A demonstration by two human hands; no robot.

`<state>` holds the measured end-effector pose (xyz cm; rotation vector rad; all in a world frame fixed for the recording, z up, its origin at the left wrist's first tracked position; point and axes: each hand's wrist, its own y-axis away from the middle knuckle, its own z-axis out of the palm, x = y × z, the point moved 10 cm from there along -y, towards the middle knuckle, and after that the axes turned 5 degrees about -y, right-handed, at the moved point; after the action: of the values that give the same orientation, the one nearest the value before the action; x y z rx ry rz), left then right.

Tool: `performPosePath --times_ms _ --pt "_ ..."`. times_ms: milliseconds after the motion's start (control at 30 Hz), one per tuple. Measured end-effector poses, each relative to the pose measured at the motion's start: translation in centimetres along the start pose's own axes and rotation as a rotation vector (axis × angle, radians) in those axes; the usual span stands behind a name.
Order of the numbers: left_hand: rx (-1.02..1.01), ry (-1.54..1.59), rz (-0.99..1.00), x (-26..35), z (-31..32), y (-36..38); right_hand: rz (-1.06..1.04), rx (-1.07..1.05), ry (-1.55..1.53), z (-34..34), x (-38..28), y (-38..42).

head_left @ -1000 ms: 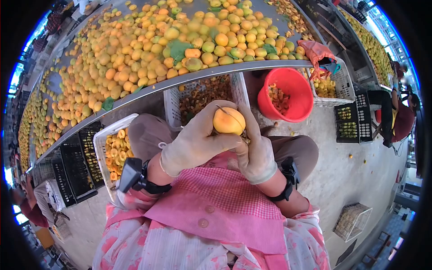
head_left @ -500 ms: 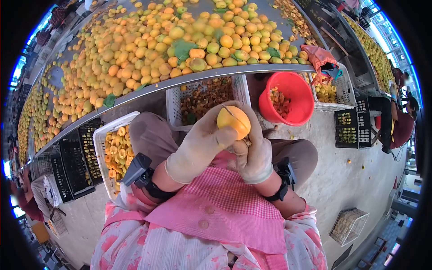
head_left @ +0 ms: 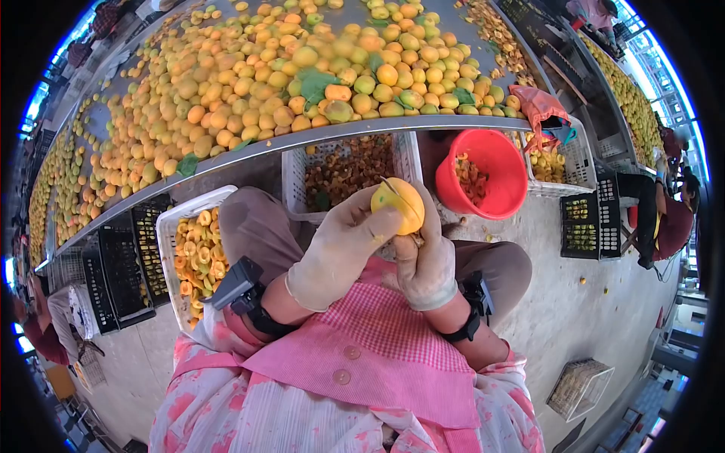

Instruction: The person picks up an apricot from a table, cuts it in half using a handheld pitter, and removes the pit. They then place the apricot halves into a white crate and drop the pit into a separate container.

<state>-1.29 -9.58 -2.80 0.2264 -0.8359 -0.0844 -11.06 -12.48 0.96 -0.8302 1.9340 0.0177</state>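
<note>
An orange-yellow apricot (head_left: 397, 198) is held up in front of my lap, between both gloved hands. My left hand (head_left: 343, 245) is closed on its left side, the thumb pressed against the near face. A thin, dark, curved knife blade (head_left: 391, 186) seen edge-on runs across the top of the fruit, its tip showing past the upper left. My right hand (head_left: 429, 264) is closed at the right of the apricot, index finger along its side and thumb below. The knife's handle is hidden in the right hand. Both gloves are pale and stained.
A metal-edged table (head_left: 294, 137) heaped with apricots (head_left: 219, 98) lies ahead. Below are a white crate (head_left: 411, 155) of brown scraps, a red basin (head_left: 502, 177) and, at left, a white crate (head_left: 168, 249) of halved apricots. Black crates (head_left: 121, 275) stand farther left; people sit at both sides.
The apricot has turned slightly in my hands and shifted a little to the right, with the blade still across it. The view has shifted slightly.
</note>
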Motion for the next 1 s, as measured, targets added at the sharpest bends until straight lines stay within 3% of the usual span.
performPosePath --times_ms 33,100,133,167,233,267,333,367,433,467,533,767,833,933,1000 --pt "0.002 0.001 0.002 0.3 0.2 0.1 -0.001 -0.003 0.0 0.0 0.0 -0.1" --pt "0.167 -1.031 0.476 5.8 2.0 1.5 0.019 -0.038 0.043 0.1 0.1 0.1" --pt "0.168 -1.237 0.607 6.8 3.4 2.2 0.0 -0.028 0.031 0.0 0.3 0.1" --pt "0.166 -1.234 0.608 6.8 3.2 2.0 0.001 -0.027 0.034 0.0 0.2 0.1" --pt "0.182 -0.956 0.354 5.0 0.8 0.9 0.052 -0.052 0.016 0.2 0.5 0.1" --pt "0.181 -0.956 0.354 4.9 0.9 0.8 0.051 -0.051 0.015 0.4 0.5 0.1" --pt "0.062 -0.467 0.13 2.4 0.7 0.2 0.093 -0.057 -0.019 0.8 0.9 0.3" --pt "0.06 -0.468 0.13 2.2 0.5 0.1 0.093 -0.056 -0.018 0.8 1.0 0.4" --pt "0.118 -0.947 0.271 3.5 0.5 0.3 0.078 -0.061 -0.008 0.7 1.0 0.6" --pt "0.117 -0.946 0.269 3.7 0.2 0.2 0.08 -0.061 -0.008 0.6 1.0 0.5" --pt "0.068 -1.241 0.591 6.1 2.5 0.9 0.104 -0.111 -0.018 0.8 1.2 0.4" --pt "0.133 -1.124 0.651 6.1 2.5 1.7 0.059 -0.002 -0.005 0.7 0.7 0.5" --pt "0.132 -0.933 0.392 4.8 0.9 0.5 0.082 0.007 -0.004 0.6 1.0 0.4" --pt "-0.018 -0.901 0.433 4.4 2.0 0.4 0.132 0.064 -0.001 0.0 1.7 0.6" --pt "-0.052 -0.772 0.344 2.9 0.2 -0.2 0.187 0.066 -0.065 0.1 2.4 0.6"
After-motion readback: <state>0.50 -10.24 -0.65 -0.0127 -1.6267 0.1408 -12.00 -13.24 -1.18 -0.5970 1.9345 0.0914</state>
